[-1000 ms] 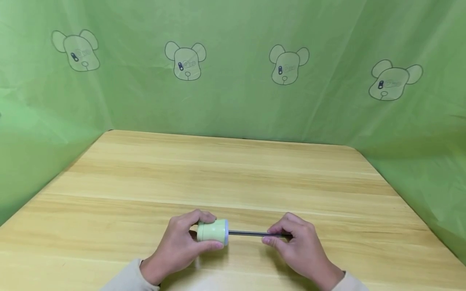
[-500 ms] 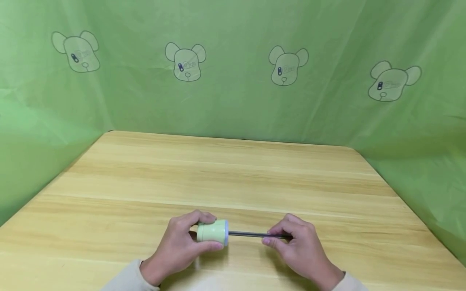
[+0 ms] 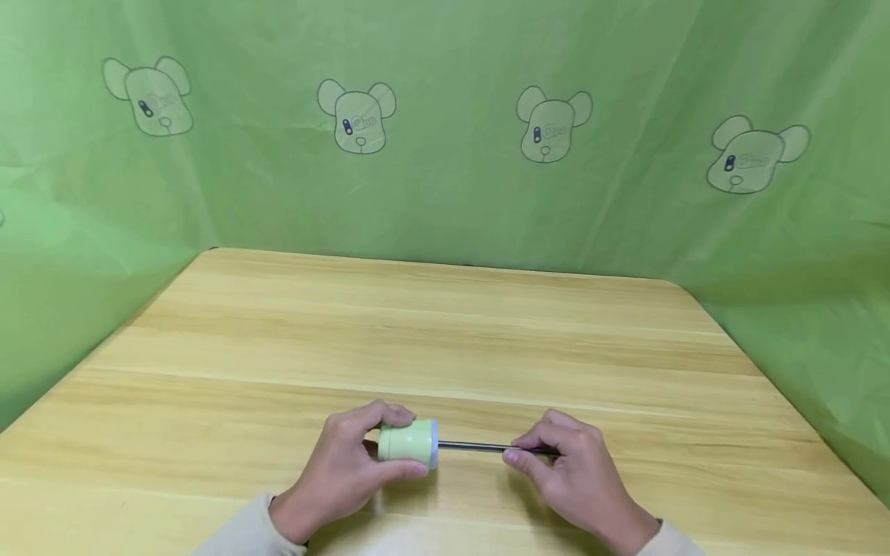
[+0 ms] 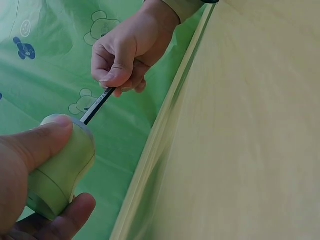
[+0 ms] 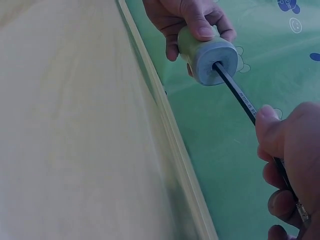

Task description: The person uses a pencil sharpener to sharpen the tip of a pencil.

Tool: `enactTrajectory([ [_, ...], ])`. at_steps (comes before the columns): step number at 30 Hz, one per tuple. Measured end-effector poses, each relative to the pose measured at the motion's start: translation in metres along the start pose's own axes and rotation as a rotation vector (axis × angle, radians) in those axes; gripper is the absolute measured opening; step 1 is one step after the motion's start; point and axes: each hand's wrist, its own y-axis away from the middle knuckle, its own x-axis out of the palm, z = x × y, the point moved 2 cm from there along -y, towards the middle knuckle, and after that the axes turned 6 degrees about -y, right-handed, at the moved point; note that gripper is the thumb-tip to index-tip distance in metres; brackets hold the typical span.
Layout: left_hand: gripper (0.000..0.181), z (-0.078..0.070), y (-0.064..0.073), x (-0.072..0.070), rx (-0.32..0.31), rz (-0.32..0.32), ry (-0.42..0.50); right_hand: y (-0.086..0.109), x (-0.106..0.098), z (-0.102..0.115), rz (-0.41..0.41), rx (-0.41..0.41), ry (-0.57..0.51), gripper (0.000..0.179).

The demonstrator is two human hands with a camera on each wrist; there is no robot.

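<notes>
My left hand grips a small light-green pencil sharpener, thumb on the near side and fingers over the far side. Its pale blue face points toward my right hand, which pinches a dark pencil between thumb and fingers. In the right wrist view the pencil enters the round hole in the sharpener's face, and a metal band shows near its rear end. The pencil's tip is hidden inside the sharpener. White print runs along the pencil in the left wrist view.
Both hands are above the near part of a light wood table. Green sheeting with printed bear heads encloses the back and sides. In both wrist views the table edge runs beside the hands.
Hands, sharpener and pencil keep nearly the same places, with the pencil still in the hole. Only a slight shift of the whole head view shows.
</notes>
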Motion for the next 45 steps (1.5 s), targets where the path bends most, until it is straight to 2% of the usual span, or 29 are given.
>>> enactTrajectory([
  [8, 0.037, 0.0007, -0.0006, 0.0003, -0.003, 0.005, -0.007, -0.0009, 0.0002, 0.0014, 0.025, 0.027, 0.050, 0.024],
  [17, 0.037, 0.0008, -0.0005, 0.0017, -0.013, 0.014, 0.002, 0.0003, 0.0012, 0.0011, 0.008, 0.043, 0.072, 0.025],
  [30, 0.037, 0.0001, -0.0008, 0.0011, -0.007, 0.011, 0.017, -0.0001, 0.0013, -0.0010, -0.018, -0.015, -0.018, 0.034],
  [37, 0.037, 0.0021, 0.0004, 0.0017, -0.011, 0.003, 0.020, 0.0026, 0.0022, -0.0016, 0.017, -0.043, -0.025, 0.029],
  [41, 0.037, 0.0030, 0.0010, 0.0021, -0.003, 0.009, 0.020, 0.0026, 0.0023, -0.0003, 0.048, -0.030, 0.004, 0.025],
  [45, 0.036, 0.0031, 0.0005, 0.0023, 0.012, 0.002, 0.011, 0.0004, 0.0023, 0.0019, 0.028, -0.011, 0.137, 0.022],
])
